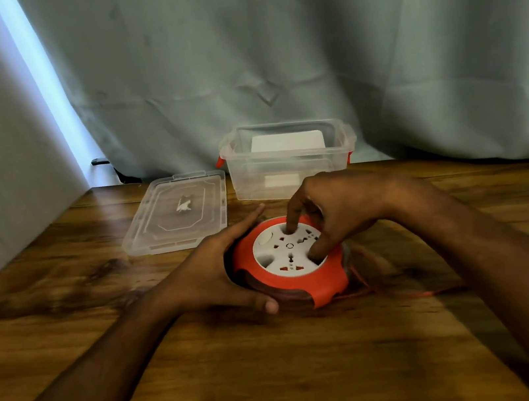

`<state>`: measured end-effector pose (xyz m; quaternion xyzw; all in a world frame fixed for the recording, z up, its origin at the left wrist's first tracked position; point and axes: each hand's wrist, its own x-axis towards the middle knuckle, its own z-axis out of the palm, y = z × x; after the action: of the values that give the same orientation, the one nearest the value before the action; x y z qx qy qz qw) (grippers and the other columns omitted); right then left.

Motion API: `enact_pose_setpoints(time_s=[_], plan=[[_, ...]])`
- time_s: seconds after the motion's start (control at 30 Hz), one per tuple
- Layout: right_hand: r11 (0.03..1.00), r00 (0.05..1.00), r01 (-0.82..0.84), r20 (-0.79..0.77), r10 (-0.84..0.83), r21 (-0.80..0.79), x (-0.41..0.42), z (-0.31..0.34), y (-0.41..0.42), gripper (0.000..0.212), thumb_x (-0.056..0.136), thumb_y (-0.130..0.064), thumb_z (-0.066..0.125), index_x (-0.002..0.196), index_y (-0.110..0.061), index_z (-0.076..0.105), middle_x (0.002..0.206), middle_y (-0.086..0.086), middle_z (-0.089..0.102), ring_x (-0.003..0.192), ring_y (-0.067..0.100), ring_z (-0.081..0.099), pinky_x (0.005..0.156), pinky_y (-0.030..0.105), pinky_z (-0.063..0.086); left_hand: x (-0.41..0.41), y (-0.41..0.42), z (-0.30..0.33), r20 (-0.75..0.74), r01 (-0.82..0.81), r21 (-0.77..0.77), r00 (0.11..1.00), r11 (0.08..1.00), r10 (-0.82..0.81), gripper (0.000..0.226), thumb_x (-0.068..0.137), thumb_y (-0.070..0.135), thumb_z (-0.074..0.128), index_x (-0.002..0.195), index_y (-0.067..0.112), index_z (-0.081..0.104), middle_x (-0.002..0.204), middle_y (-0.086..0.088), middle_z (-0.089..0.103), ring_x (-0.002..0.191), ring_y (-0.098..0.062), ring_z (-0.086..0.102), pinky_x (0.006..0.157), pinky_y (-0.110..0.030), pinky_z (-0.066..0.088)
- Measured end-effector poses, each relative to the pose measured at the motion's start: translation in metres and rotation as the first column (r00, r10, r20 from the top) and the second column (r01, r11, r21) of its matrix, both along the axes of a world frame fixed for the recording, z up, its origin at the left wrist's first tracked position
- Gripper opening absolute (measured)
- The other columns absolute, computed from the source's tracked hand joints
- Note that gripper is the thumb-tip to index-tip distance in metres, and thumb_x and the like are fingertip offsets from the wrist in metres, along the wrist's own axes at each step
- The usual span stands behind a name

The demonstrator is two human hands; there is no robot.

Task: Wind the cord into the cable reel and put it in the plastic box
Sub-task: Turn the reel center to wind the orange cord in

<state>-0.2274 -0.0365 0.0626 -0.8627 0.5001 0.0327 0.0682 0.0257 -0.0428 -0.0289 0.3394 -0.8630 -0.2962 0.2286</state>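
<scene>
Winding now, my left hand [214, 277] cupping the cable reel [288, 262] mid-table while my right hand [331, 214] hooks curled fingers into its white hub, cord [409, 295] trailing at four o'clock, open plastic box [287, 158] waiting at twelve.

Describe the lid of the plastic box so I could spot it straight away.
Start at the wooden table and look toward the curtain, where the clear plastic box stands open. The lid lies flat on the table just left of it, apart from the red cable reel that the hands hold. Unlike the box, it is a shallow, see-through panel with a raised outline.
</scene>
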Motion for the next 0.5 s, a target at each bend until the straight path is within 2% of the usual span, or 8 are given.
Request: enact_pose_setpoints(time_s=[0.1,0.2,0.27,0.37,0.5], plan=[[0.999,0.998,0.032,-0.046,-0.033,-0.029,0.000,-0.003,-0.001,0.065,0.057,-0.078,0.077,0.108,-0.040,0.070,0.095,-0.021,0.058,0.082,0.001,0.056,0.060,0.023,0.045,0.000,0.000,-0.002,-0.017,0.011,0.005,1.000,1.000,-0.011,0.131,0.047,0.065,0.095,0.151,0.063,0.015,0.159,0.032,0.031,0.145,0.007,0.033,0.118,-0.024,0.036],[0.999,0.999,0.043,-0.033,-0.043,-0.020,0.003,-0.006,0.000,0.060,0.056,-0.084,0.073,0.089,-0.034,0.071,0.092,-0.021,0.065,0.081,0.002,0.060,0.058,0.024,0.046,0.000,0.000,-0.001,-0.010,0.009,0.007,1.000,1.000,-0.009,0.131,0.048,0.065,0.094,0.151,0.063,0.014,0.159,0.031,0.031,0.145,0.006,0.033,0.119,-0.028,0.037],[0.999,0.999,0.045,-0.026,-0.045,-0.008,0.005,-0.008,0.000,0.054,0.064,-0.083,0.069,0.079,-0.031,0.068,0.085,-0.017,0.069,0.074,0.003,0.065,0.054,0.021,0.045,-0.001,0.000,0.000,0.001,0.009,0.007,1.000,1.000,-0.009,0.133,0.048,0.067,0.094,0.153,0.059,0.013,0.160,0.030,0.030,0.146,0.004,0.033,0.120,-0.032,0.037],[0.998,0.999,0.045,-0.015,-0.046,-0.053,0.010,-0.008,0.003,0.045,0.077,-0.075,0.065,0.066,-0.032,0.057,0.067,-0.016,0.063,0.064,0.003,0.065,0.052,0.018,0.041,-0.001,-0.001,-0.001,0.007,0.018,0.010,1.000,1.000,-0.018,0.135,0.047,0.071,0.092,0.156,0.054,0.014,0.160,0.032,0.028,0.146,0.006,0.032,0.120,-0.031,0.036],[0.999,0.999,0.026,0.022,-0.025,-0.046,0.007,-0.001,0.006,0.037,0.082,-0.064,0.071,0.071,-0.028,0.068,0.069,-0.016,0.067,0.065,0.003,0.065,0.056,0.023,0.047,-0.001,0.000,-0.001,0.006,0.016,0.015,1.000,1.000,-0.016,0.135,0.044,0.074,0.090,0.154,0.057,0.014,0.159,0.034,0.029,0.145,0.008,0.032,0.119,-0.026,0.036]])
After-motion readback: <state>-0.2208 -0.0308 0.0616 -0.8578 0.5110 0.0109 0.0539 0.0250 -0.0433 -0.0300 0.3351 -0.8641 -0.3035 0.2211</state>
